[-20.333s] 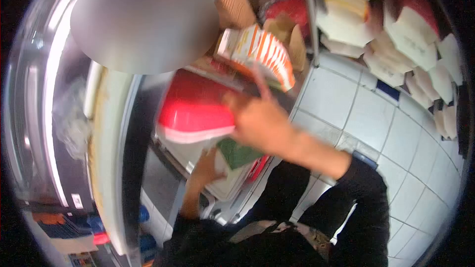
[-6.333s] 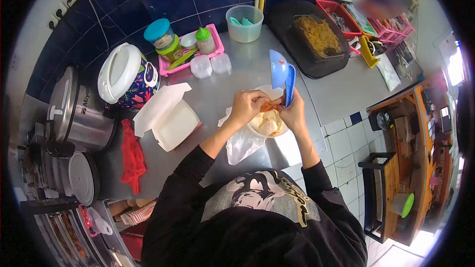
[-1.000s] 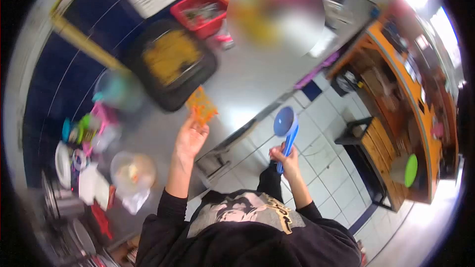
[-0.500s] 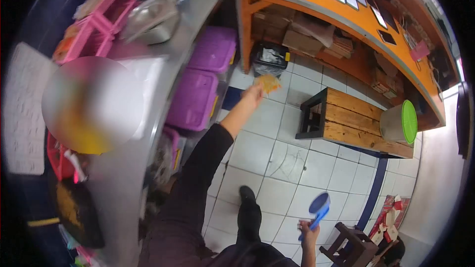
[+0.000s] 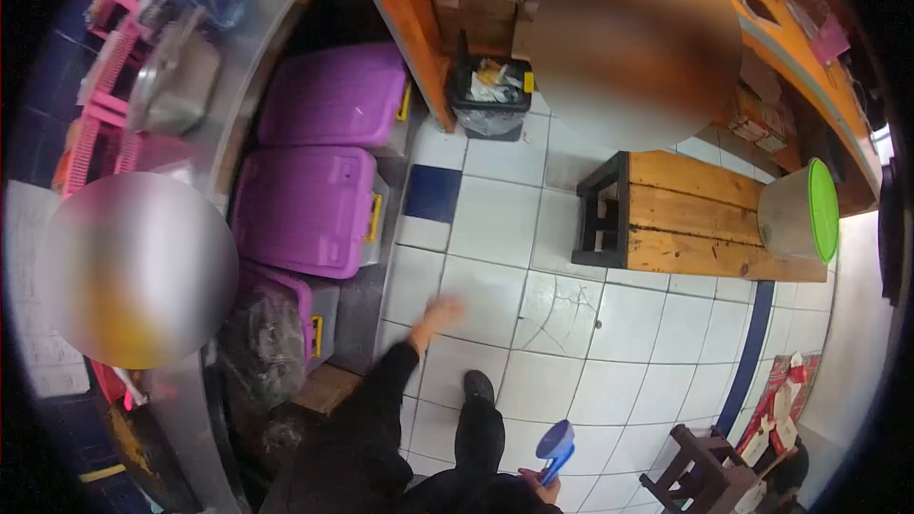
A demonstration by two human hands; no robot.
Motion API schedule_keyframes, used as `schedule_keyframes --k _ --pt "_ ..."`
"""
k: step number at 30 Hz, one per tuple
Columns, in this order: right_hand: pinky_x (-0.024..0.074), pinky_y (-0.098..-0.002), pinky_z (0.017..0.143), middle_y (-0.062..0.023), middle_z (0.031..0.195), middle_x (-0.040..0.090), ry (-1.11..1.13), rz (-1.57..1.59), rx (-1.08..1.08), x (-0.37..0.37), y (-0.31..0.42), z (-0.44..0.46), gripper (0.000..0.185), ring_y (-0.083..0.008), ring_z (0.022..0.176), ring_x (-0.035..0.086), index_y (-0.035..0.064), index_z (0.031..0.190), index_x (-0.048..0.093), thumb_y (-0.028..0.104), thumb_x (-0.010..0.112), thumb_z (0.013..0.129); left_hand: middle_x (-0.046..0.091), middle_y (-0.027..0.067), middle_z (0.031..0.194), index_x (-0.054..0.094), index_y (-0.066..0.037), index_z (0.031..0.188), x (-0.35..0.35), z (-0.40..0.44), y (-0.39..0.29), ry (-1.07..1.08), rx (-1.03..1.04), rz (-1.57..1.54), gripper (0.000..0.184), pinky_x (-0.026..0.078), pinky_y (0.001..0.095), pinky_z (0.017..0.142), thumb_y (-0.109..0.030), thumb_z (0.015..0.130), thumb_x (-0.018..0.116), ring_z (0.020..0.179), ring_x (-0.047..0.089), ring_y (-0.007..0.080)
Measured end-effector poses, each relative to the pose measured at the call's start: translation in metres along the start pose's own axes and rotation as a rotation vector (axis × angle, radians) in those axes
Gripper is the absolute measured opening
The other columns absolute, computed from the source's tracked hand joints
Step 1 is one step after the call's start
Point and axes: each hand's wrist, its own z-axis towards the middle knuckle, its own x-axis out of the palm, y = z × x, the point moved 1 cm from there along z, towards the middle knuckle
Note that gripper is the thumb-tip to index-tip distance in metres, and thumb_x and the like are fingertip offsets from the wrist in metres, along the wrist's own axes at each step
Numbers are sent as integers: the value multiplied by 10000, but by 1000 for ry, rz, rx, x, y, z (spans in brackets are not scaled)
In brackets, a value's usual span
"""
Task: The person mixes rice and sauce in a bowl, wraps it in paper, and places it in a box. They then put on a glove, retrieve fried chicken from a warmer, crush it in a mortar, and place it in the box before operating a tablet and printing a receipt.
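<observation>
The left hand [image 5: 438, 315] is extended ahead of the body over the white tiled floor [image 5: 487, 223]. It is blurred by motion; the fingers appear loosely spread, though their exact arrangement cannot be told. The right hand [image 5: 541, 486], near the lower edge of the view, is closed around the handle of a blue scoop [image 5: 555, 443]. The scoop's bowl projects forward of that hand, above the floor.

Well ahead of the left hand stands a black bin [image 5: 491, 121] with a liner; white and yellowish matter shows at its mouth. A dark blue tile [image 5: 433, 193] lies between the two. To the left of the left hand is a row of storage boxes with purple lids [image 5: 303, 212] and yellow latches; a clear plastic bag [image 5: 267, 347] hangs against the nearest. Further left runs a metal worktop [image 5: 187, 433]. A cracked tile [image 5: 559, 314] lies to the right of the left hand, and a dark shoe [image 5: 479, 385] nearer the body. A brown stool [image 5: 702, 473] stands to the right of the right hand.
</observation>
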Motion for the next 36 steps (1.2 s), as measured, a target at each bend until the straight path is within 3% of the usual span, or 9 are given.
schedule_keyframes --k 3,4,12,14,15,19,25,32,36 --pt "582 -393 661 -282 1007 647 108 84 -47 28 37 -12 370 -332 808 688 46 1003 351 -5 662 809 648 155 1053 686 -98 1024 38 -254 -85 579 -418 146 321 471 519 793 -343 868 550 972 612 333" --pt "586 -369 651 -278 1028 646 163 40 -109 27 29 -10 356 -323 826 690 35 1050 325 -32 604 839 646 159 1057 684 -82 1008 50 -329 -100 674 -321 153 309 470 534 794 -315 868 536 976 611 341" --pt "569 -338 642 -255 1024 639 449 -100 -417 85 98 -59 518 -286 830 679 57 1060 316 212 747 818 613 155 1167 612 -139 1164 40 -538 -182 165 -642 -216 410 435 470 943 -119 765 517 1108 558 337" --pt "558 -305 664 -226 1014 650 520 -88 -470 123 99 -115 487 -234 805 673 37 1083 337 157 732 824 600 135 1200 588 -114 1164 -28 -548 -249 -412 -665 -293 424 458 436 933 -52 753 501 1096 575 294" --pt "554 -327 683 -189 1013 653 627 -83 -525 136 82 -128 444 -241 836 671 59 1033 346 156 726 826 593 116 1207 564 -74 1167 -27 -549 -261 -606 -691 -811 407 505 381 871 16 775 500 1041 609 250" --pt "535 -295 692 -197 1035 641 853 -176 -540 180 4 -249 368 -206 833 648 -7 1065 368 29 665 851 608 116 1141 524 -18 1169 -27 -631 -375 -864 -178 -1458 362 535 308 806 81 821 512 931 649 189" --pt "517 -289 772 -180 996 645 1394 -505 -666 168 -169 -419 373 -193 873 640 2 1069 372 -3 666 839 614 123 1113 518 -6 1157 106 -837 -476 -1314 -388 -1219 282 554 298 771 12 878 554 920 662 211" --pt "508 -284 753 -102 851 673 1833 -696 -798 151 -329 -573 233 -155 799 648 -22 1025 474 -3 631 853 608 124 1103 502 -26 1188 241 -1027 -531 -2307 -565 -1411 346 560 334 803 73 857 510 934 652 238" --pt "513 -309 753 -118 879 683 2020 -854 -809 154 -411 -646 266 -179 828 672 2 1091 508 25 627 854 595 119 1106 500 -24 1192 275 -1138 -486 -2362 -1010 -828 376 525 315 857 62 828 537 994 624 226"
